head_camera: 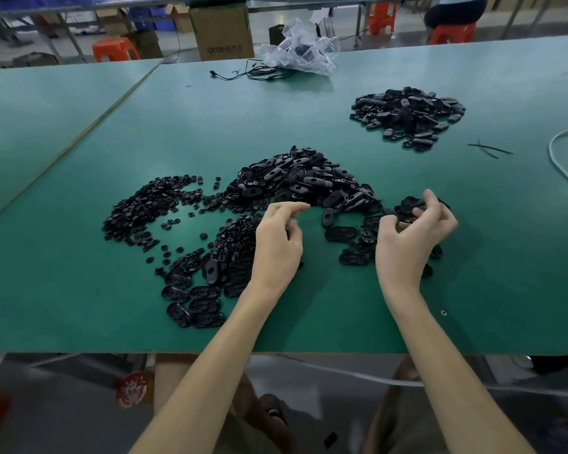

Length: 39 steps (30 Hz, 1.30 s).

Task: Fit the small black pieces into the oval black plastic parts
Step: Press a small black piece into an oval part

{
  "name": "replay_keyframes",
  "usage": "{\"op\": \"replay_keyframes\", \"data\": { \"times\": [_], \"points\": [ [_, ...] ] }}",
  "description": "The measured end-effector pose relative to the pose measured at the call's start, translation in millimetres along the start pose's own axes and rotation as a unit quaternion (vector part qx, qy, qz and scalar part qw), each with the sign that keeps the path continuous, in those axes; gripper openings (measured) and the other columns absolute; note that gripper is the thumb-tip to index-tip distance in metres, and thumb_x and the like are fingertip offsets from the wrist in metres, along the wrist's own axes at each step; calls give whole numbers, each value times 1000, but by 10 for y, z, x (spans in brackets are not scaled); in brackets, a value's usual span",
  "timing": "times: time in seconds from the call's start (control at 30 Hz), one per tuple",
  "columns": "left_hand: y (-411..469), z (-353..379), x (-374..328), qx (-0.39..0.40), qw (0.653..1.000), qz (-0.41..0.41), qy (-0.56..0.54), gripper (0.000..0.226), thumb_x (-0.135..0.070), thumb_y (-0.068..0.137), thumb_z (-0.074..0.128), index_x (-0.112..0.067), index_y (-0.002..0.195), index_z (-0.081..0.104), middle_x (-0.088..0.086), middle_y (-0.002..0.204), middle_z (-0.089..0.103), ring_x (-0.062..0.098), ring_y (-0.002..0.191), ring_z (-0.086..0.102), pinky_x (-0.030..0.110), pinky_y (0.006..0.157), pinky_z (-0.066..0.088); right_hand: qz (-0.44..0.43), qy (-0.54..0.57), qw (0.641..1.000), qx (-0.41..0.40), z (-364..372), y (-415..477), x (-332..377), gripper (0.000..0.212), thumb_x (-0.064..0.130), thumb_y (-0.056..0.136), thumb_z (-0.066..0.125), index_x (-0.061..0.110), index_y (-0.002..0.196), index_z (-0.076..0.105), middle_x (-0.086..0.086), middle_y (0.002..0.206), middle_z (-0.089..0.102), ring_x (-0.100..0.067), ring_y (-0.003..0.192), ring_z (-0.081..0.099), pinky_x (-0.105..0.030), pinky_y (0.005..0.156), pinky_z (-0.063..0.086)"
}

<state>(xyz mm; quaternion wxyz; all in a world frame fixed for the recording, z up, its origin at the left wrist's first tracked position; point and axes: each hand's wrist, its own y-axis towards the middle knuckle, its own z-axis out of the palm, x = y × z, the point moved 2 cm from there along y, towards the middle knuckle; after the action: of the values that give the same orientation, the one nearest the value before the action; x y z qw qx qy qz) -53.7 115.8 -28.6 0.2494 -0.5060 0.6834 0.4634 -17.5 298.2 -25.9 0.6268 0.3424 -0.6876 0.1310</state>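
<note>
My right hand (410,237) was curled round an oval part (407,218), thumb and fingers clamped on it just above the tabletop (309,322), over a loose scatter (351,244) of ovals. My left hand (277,244) sat to its left, fingers bent, forefinger reaching toward the main pile (302,181); I could not tell whether it held anything. The small pieces (145,208) lay heaped further left, touching that pile's edge. A near cluster (194,299) of ovals lay beside my left wrist. A separate heap (407,116) lay well apart at the far right, with a plastic bag (302,50) beyond.
</note>
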Motion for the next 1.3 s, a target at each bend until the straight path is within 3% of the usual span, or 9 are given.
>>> {"op": "replay_keyframes", "data": {
  "times": [0.1,0.17,0.3,0.4,0.53,0.67,0.73,1.03,1.3],
  "points": [
    [12,-6,16,-22,999,-26,26,38,9,100,50,-10,129,66,1,128,56,2,96,61,11,80,49,22,-19,1000,3,19,23,-22,70,-3,92,59,-3,155,29,-16,150,24,-30,137,35,-41,115,39],
    [0,-4,11,-29,998,-33,48,40,11,99,50,-9,130,66,1,131,55,12,114,58,21,98,50,31,-24,999,6,19,28,-24,73,-4,92,58,-3,157,25,-17,157,19,-30,142,31,-34,118,34],
    [-27,1,-8,-58,979,-48,187,48,5,98,54,-10,143,58,2,148,51,21,144,37,38,125,20,3,-45,999,30,30,10,-10,73,-4,94,57,2,160,25,-14,166,9,-22,149,20,-19,111,27],
    [-38,45,24,-10,955,-76,288,52,-5,102,50,-7,153,43,10,161,35,25,153,20,45,125,7,-68,-101,991,60,69,-14,11,67,-1,95,59,9,158,38,-7,169,17,-25,151,19,-36,119,30],
    [-53,86,31,16,936,-74,344,49,-4,102,45,-10,151,44,8,157,40,25,147,28,44,122,8,-206,-214,938,179,185,-114,50,50,17,99,64,18,149,55,2,158,45,-22,148,28,-45,120,25],
    [-56,76,25,7,937,-59,345,39,-9,105,48,-16,143,54,6,144,48,26,136,36,43,119,14,-274,-330,855,291,290,-203,-14,52,41,107,53,25,156,46,3,166,32,-23,153,17,-44,122,15],
    [-55,74,31,3,941,-58,334,37,-11,106,49,-19,141,56,6,137,50,26,131,38,42,117,16,-269,-361,841,300,309,-211,-39,52,46,108,48,24,155,46,3,164,33,-23,153,15,-42,121,13],
    [-54,52,30,-20,962,-47,269,15,-22,104,60,-23,116,69,-1,117,60,20,119,45,39,106,22,-215,-301,887,276,249,-203,26,24,27,104,62,17,126,64,3,131,59,-21,127,43,-33,105,26],
    [-51,22,2,-49,975,-35,213,9,-21,101,65,-25,107,72,-7,117,53,14,115,47,30,97,18,-201,-250,910,264,223,-197,40,11,17,98,72,13,106,66,0,121,57,-19,118,51,-27,99,27]
  ]
}}
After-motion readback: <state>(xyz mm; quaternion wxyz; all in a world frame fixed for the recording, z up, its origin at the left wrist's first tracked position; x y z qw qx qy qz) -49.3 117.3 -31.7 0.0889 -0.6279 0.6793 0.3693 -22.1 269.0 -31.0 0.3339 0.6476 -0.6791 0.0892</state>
